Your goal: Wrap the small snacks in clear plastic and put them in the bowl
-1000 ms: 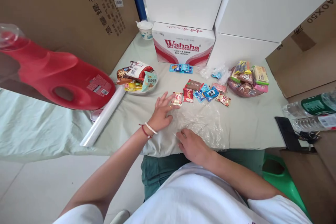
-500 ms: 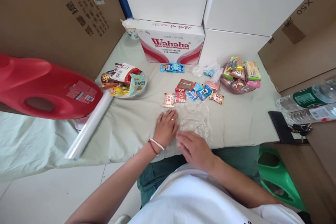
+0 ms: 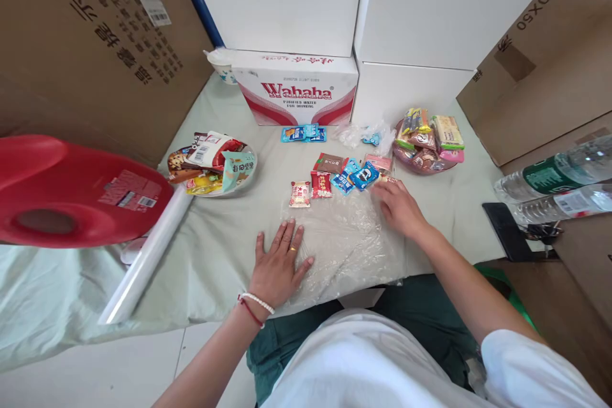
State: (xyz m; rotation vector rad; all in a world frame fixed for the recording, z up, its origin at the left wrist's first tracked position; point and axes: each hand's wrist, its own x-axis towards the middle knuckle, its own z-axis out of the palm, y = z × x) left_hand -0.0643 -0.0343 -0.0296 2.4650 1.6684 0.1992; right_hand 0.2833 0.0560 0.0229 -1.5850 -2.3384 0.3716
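Note:
My left hand [image 3: 280, 266] lies flat with its fingers spread, at the left edge of a clear crinkled plastic sheet or bag [image 3: 345, 239] on the cloth. My right hand [image 3: 400, 209] reaches to the sheet's upper right corner, fingers loosely stretched, nothing visible in it. Its fingertips partly cover a cream packet [image 3: 388, 179]. Along the sheet's far edge lie another cream-and-red packet [image 3: 300, 194], a red packet [image 3: 321, 185], a brown-and-red packet [image 3: 329, 163], blue packets [image 3: 364, 175] and a pink packet [image 3: 379, 163].
Snacks fill a bowl [image 3: 249, 180] at left and a pink bowl [image 3: 421, 169] at right. A red jug [image 3: 86, 197] and white roll [image 3: 143, 261] stand left. Behind are blue sachets [image 3: 303, 134], a crumpled bag [image 3: 354, 135] and a Wahaha box [image 3: 296, 95]. Bottles [image 3: 564, 169] lie right.
My left hand has come back from the packets and now lies spread at the sheet's left edge. My right hand has moved right and away from me. The sheet lies more spread out.

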